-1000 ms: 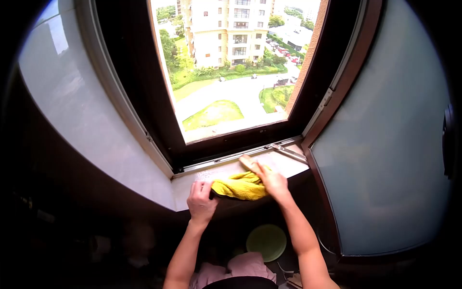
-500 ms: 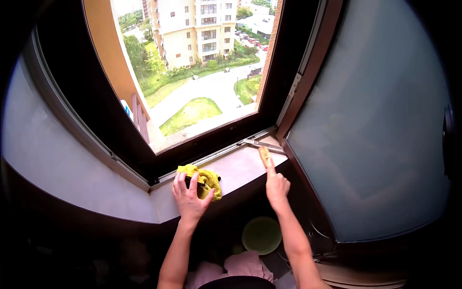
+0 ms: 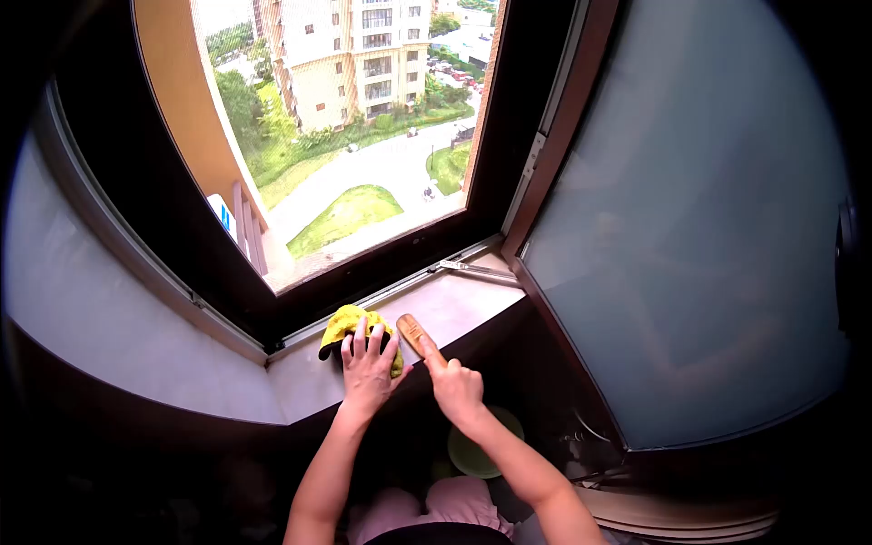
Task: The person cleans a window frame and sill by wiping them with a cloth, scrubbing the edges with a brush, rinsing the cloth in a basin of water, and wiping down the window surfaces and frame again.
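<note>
Down at the lap, pink clothing [image 3: 468, 504] shows below the arms, and a green basin [image 3: 468, 454] sits low, partly hidden by the right forearm, near enough to be within reach. Above it, the right hand [image 3: 457, 391] closes round the lower end of a wooden tool [image 3: 413, 331], index finger laid along its back, a hold that would steady and aim it. The tool's underside faces away, so it may carry bristles, though I can't tell from here. Just beside it, the left hand [image 3: 368, 377] has its fingers parted and bent over a bunched yellow cloth [image 3: 341, 325] with dark edging, the thumb out to one side, which would keep the folds gathered against the pale sill [image 3: 454, 304]. The cloth lies near the sill's left end. Farther along, a metal stay [image 3: 481, 270] slants across the right corner, bracing the window, I'd judge. Behind rises the dark window frame [image 3: 391, 265], with a frosted panel [image 3: 708, 227] to the right; outside are a lawn [image 3: 345, 218] and a tall building [image 3: 381, 54].
</note>
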Demonstrator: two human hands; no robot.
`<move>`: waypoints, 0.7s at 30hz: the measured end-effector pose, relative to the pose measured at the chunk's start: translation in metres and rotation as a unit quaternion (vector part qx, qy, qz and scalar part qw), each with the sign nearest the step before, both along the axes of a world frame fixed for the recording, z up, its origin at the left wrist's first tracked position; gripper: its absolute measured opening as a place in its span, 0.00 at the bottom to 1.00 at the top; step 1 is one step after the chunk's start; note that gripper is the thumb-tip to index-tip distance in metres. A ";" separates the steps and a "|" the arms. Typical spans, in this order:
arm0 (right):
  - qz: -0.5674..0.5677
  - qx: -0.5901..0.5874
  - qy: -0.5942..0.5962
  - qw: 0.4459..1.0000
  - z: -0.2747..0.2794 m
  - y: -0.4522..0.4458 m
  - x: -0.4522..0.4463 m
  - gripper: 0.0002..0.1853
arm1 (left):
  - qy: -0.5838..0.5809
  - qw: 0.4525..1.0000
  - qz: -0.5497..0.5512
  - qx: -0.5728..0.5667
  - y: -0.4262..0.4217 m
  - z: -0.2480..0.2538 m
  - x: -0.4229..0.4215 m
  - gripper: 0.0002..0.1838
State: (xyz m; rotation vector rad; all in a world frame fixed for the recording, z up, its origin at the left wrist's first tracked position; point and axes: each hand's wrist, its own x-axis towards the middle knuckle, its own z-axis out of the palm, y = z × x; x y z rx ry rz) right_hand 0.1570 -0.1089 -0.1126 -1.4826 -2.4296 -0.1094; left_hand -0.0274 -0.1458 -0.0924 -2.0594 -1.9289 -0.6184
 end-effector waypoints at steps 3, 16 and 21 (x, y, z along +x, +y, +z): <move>-0.104 0.041 -0.023 0.993 0.001 0.055 0.060 0.26 | -0.003 1.000 -0.004 -0.004 -0.005 0.003 -0.001 0.36; 0.426 -0.123 0.273 0.853 0.103 -0.072 -0.067 0.12 | -0.276 0.942 0.111 0.154 -0.183 0.034 -0.044 0.09; 0.526 -0.140 0.217 0.810 0.095 -0.192 -0.200 0.12 | -0.433 0.795 0.362 0.223 -0.295 -0.001 -0.071 0.11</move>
